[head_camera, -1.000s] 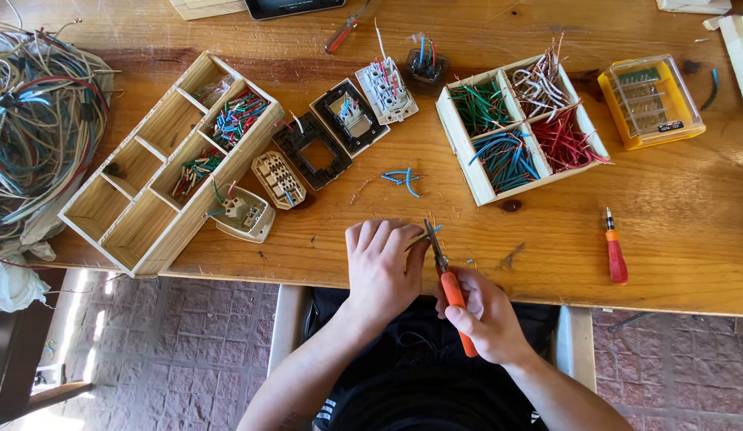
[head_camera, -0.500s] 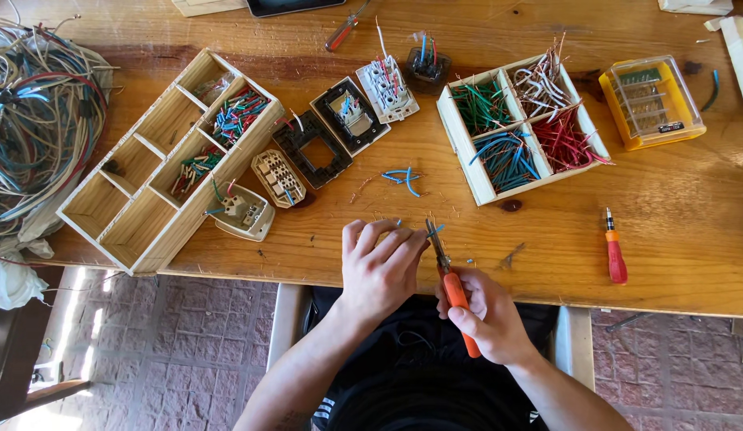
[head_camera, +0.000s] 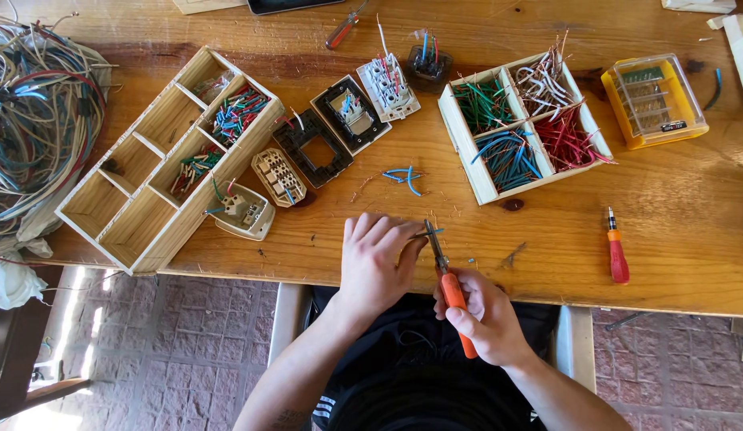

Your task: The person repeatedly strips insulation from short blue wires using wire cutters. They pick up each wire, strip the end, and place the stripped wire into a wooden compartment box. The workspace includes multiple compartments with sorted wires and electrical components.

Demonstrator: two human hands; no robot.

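Hardly anything has shifted since a second ago — both hands sit at the near edge of the wooden table (head_camera: pixel 227 32), only the left hand (head_camera: pixel 377 259) has settled a touch flatter. That left hand is closed, fingertips pinching one end of a short blue-tipped wire piece (head_camera: pixel 432 232); the wire runs sideways, its free end pointing right, straight into the nose of the orange-handled pliers (head_camera: pixel 445 275). The right hand (head_camera: pixel 483 315) is wrapped tight round the orange grips, and the tool's long axis runs away from the body, tips pointing up the table — so wire and tool cross nearly at right angles, just beyond the right fist and just right of the left fingertips. Whether the tips are biting the wire or merely touching it, I can't tell. Further out beyond the grip lie loose blue wire offcuts (head_camera: pixel 403 175), and up right a divided tray of sorted coloured wires (head_camera: pixel 465 142); an orange screwdriver (head_camera: pixel 618 251) rests well off to the right.
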